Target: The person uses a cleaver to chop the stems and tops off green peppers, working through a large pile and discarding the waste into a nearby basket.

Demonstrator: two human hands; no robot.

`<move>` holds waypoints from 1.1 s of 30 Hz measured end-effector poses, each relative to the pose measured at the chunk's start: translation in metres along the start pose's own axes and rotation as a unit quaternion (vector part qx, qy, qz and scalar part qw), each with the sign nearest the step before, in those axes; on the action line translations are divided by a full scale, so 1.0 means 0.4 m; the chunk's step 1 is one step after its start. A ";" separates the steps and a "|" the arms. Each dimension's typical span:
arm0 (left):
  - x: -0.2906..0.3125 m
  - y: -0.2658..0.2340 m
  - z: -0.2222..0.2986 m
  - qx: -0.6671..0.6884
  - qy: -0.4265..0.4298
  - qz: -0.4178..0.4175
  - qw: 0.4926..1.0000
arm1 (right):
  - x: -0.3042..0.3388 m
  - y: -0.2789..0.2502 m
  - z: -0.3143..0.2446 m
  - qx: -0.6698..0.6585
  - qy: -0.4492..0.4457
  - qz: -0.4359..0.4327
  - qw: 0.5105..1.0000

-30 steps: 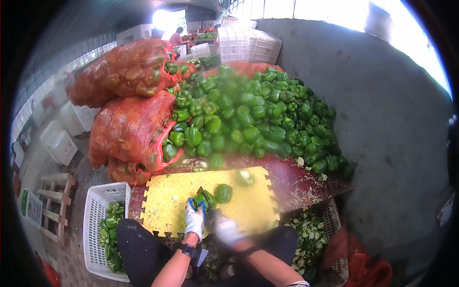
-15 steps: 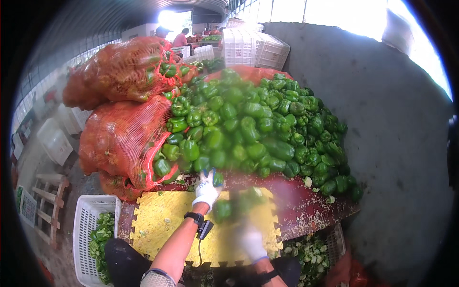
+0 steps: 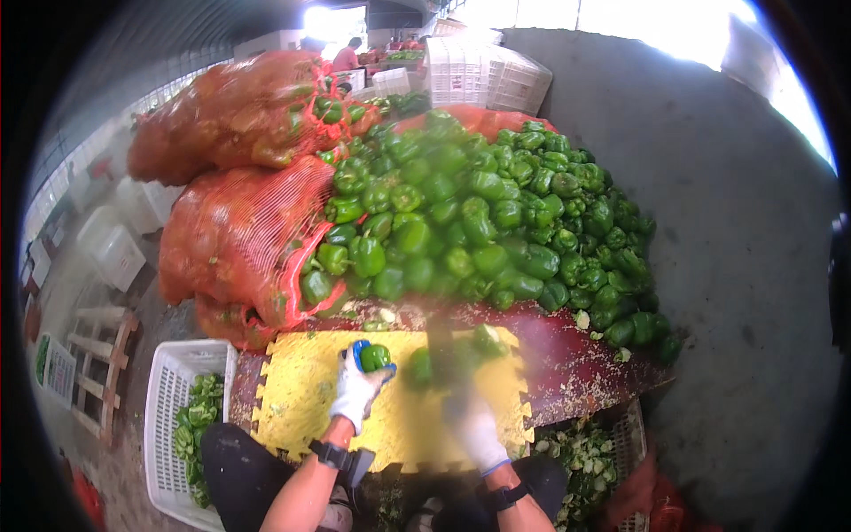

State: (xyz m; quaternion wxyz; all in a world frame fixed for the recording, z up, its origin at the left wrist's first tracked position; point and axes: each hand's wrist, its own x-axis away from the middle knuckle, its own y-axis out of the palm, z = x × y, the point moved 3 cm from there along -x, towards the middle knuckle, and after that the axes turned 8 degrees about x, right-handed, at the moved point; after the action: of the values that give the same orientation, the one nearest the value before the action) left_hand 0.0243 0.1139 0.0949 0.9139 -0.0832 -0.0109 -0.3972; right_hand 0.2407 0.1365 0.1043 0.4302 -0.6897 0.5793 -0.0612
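Note:
My left hand (image 3: pixel 356 390), in a white glove with blue fingertips, is closed around a green bell pepper (image 3: pixel 375 357) above the yellow foam mat (image 3: pixel 301 377). My right hand (image 3: pixel 477 430), also gloved in white, is over the mat's right part. Its fingers are smeared, and a blurred dark upright strip (image 3: pixel 440 341) shows just beyond them; what that is I cannot make out. Another green pepper (image 3: pixel 420 366) lies on the mat between the hands, blurred. Beyond the mat rises a large heap of green bell peppers (image 3: pixel 479 222).
Red mesh sacks (image 3: pixel 239 230) of peppers are stacked at the left. A white crate (image 3: pixel 160 443) with cut peppers stands at my left knee; a crate of pepper scraps (image 3: pixel 581 465) sits at my right. Wooden pallet (image 3: pixel 97 368) far left. White crates (image 3: pixel 483 75) and a person (image 3: pixel 347 58) are at the back.
My left hand has drawn back from the heap's near edge onto the mat, bringing a pepper. The right hand has shifted slightly up the mat. The whole view has tilted a little.

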 end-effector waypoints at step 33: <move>0.149 -0.027 -0.101 -0.150 0.062 0.033 0.986 | 0.073 0.239 -0.047 0.170 -0.029 -0.296 0.939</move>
State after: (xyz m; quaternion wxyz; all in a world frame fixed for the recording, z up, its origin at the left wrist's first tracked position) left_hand 0.0551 0.0570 0.0618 0.9025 -0.1946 0.1084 -0.3687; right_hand 0.1677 0.1056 0.0403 0.5200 -0.7482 0.3169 -0.2635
